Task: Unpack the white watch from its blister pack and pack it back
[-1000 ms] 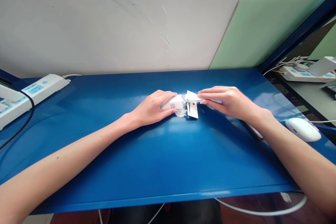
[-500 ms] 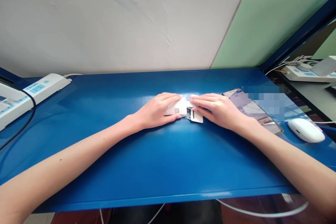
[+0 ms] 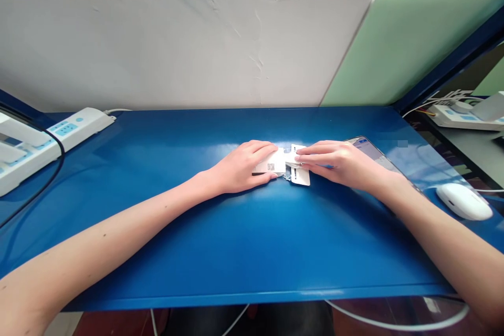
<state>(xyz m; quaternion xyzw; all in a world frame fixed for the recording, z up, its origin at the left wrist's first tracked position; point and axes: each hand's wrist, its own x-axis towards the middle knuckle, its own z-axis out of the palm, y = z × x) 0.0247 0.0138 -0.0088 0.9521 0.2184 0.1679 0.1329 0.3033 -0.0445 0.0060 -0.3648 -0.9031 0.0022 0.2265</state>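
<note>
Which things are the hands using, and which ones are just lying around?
Being used:
white packet with a square code, in the left hand
white card, by the right hand's fingers

Just lying around, it seems:
phone
rounded white gadget
power strip
black cable

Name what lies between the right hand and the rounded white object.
A phone, partly hidden by the right hand, lies there; the head view shows it.

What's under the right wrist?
A phone on the blue table. Its far end and a strip of its right side show past the right wrist; the rest, most of the screen included, is covered.
</note>
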